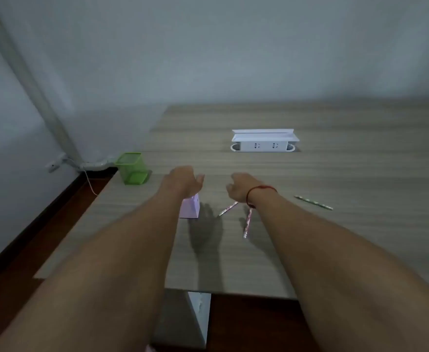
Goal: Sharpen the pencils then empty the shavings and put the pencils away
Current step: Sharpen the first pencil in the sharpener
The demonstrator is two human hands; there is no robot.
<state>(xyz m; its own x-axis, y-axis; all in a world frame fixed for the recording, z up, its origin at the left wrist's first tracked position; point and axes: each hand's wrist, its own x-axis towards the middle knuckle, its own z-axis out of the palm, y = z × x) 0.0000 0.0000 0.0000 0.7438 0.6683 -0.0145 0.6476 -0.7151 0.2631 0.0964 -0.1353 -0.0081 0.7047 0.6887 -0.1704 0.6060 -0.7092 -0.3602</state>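
Note:
A pink sharpener box (191,209) stands on the wooden table (335,174), partly hidden under my left wrist. My left hand (183,181) hovers above it, fingers loose and holding nothing. Two pink patterned pencils lie near the middle: one (228,209) slants toward my right hand, the other (247,223) lies below my right wrist. My right hand (238,188), with a red string at the wrist, hangs over their upper ends with curled fingers; no grip shows. A green pencil (313,202) rests farther right. A green mesh holder (131,168) stands empty at the table's left edge.
A white pop-up socket box (264,141) sits open in the table toward the back. A wall runs behind and to the left, with a power strip and cable (81,166) on the floor by the corner. The table's near edge (233,293) is close below my forearms.

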